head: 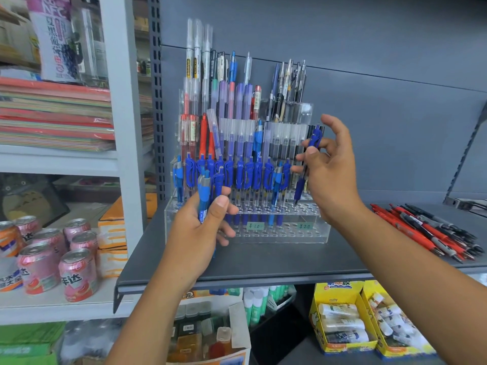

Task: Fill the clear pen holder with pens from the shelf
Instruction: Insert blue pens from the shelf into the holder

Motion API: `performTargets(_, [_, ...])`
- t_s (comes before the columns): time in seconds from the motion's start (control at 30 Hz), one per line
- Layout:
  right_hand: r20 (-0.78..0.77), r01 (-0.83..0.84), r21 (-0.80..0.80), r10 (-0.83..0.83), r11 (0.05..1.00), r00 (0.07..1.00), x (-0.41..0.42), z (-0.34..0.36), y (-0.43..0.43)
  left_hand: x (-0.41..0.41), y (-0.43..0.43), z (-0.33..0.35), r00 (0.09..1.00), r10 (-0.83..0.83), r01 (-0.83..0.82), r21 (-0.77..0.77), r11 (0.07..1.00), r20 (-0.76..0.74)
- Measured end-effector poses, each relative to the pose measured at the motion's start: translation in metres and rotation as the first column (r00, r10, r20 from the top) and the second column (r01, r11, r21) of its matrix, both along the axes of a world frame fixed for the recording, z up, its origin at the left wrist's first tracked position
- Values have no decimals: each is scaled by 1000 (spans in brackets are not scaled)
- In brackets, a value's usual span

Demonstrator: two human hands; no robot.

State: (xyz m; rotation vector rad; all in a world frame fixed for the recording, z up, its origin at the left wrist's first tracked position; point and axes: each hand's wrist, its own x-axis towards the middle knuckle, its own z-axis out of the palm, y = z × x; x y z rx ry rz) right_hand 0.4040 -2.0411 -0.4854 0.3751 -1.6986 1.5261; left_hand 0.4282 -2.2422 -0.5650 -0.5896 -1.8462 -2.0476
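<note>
At lower centre-left, the left hand (200,230) grips a bundle (204,196) of blue pens, fingers curled round them. Right of centre, the right hand (333,177) pinches one blue pen (315,137), tip down at the front holes of the holder (317,233), mid-frame on the shelf (263,262). Loose pens (427,233) lie at the right edge.

One clear pen holder (290,234), six pink cans (77,275), two yellow boxes (340,288), one heap of red and black pens (427,233).
</note>
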Motion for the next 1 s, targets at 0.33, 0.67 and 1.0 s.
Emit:
performTargets(0.33, [-48,69,96,-65,993,997,-6,-8,3,0,0,0,1000,-3,4,-14,1000,4])
performTargets(0.67, [-27,125,161,-122,979,992,-7,-12,9,1,0,1,1000,-9,9,-16,1000,10])
performTargets(1.0, [11,140,204,-145,969,989,-10,-14,12,1,0,1,1000,-2,2,-18,1000,14])
